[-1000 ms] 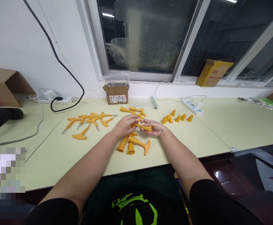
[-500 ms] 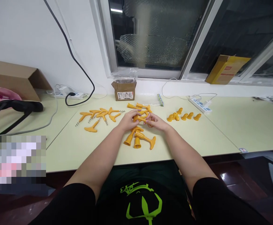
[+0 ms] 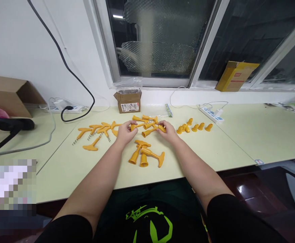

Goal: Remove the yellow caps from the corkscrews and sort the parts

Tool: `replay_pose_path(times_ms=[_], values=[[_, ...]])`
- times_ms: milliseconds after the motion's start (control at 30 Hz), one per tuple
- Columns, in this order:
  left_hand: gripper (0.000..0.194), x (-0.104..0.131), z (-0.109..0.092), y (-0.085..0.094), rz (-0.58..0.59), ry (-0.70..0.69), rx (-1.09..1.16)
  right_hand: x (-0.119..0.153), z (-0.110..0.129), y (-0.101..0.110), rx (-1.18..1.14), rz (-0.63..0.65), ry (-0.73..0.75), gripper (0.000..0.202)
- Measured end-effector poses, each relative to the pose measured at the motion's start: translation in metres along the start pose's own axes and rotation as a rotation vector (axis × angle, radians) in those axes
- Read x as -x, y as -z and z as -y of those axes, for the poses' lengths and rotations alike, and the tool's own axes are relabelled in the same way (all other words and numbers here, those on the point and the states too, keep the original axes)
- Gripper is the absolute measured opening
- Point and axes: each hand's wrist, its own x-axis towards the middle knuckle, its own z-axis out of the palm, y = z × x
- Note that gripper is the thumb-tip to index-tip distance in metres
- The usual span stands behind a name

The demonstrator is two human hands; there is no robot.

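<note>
Corkscrew (image 3: 138, 126), the yellow plastic kind, is sitting in the left hand (image 3: 126, 131) over the middle of the table, its stem pointing toward the other hand. Left thumb and fingers are curled in around the handle end, so just a small gap there, with the handle partly covered. Right hand (image 3: 167, 131) has its fingers bent over a ribbed yellow piece (image 3: 161, 128), pretty much closed on it, though I can't tell exactly what that piece is. Between the two hands there's a little heap of corkscrews with sleeves on (image 3: 147, 132), lying on their sides every which way. Closer to the front edge, more of the same (image 3: 153, 153) are bunched up, some touching. Over left is a pile of bare handles (image 3: 90, 147) with the metal spirals showing, and over right a bunch of loose sleeves (image 3: 195, 128), a few clumped and the others spread out. All of it's on a pale green table (image 3: 220, 148). Behind the heap: an open cardboard box (image 3: 127, 98) with a label, a clear plastic bag (image 3: 153, 110) next to it, then a power strip (image 3: 211, 115) further right. Yellow carton (image 3: 235, 79) leans against the window (image 3: 157, 57).
</note>
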Motion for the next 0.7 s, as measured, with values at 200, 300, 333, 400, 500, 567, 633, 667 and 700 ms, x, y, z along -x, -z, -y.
replay_pose_path(times_ms=[200,300,333,400,500,567,633,667,700], values=[[0.026,-0.001,0.0,0.003,0.012,0.131,0.186,-0.001,0.003,0.003,-0.136,-0.056,-0.126,0.029],[0.023,-0.004,-0.001,0.005,-0.02,0.173,0.361,-0.001,-0.004,0.009,-0.275,-0.075,-0.191,0.035],[0.022,-0.005,-0.002,0.006,-0.033,0.18,0.408,-0.002,-0.007,0.01,-0.317,-0.084,-0.209,0.037],[0.02,-0.006,-0.003,0.006,-0.058,0.188,0.47,-0.002,-0.012,0.013,-0.386,-0.089,-0.256,0.041],[0.017,-0.007,-0.003,0.007,-0.067,0.205,0.516,-0.003,-0.016,0.014,-0.436,-0.076,-0.318,0.045],[0.016,-0.008,-0.002,0.007,-0.068,0.22,0.536,-0.004,-0.016,0.013,-0.444,-0.067,-0.331,0.046],[0.016,-0.008,-0.001,0.008,-0.07,0.223,0.54,-0.004,-0.017,0.013,-0.44,-0.067,-0.329,0.046],[0.016,-0.008,0.0,0.008,-0.068,0.22,0.534,-0.003,-0.017,0.013,-0.435,-0.067,-0.326,0.046],[0.017,-0.008,0.001,0.007,-0.063,0.214,0.524,-0.003,-0.018,0.013,-0.43,-0.065,-0.322,0.045]])
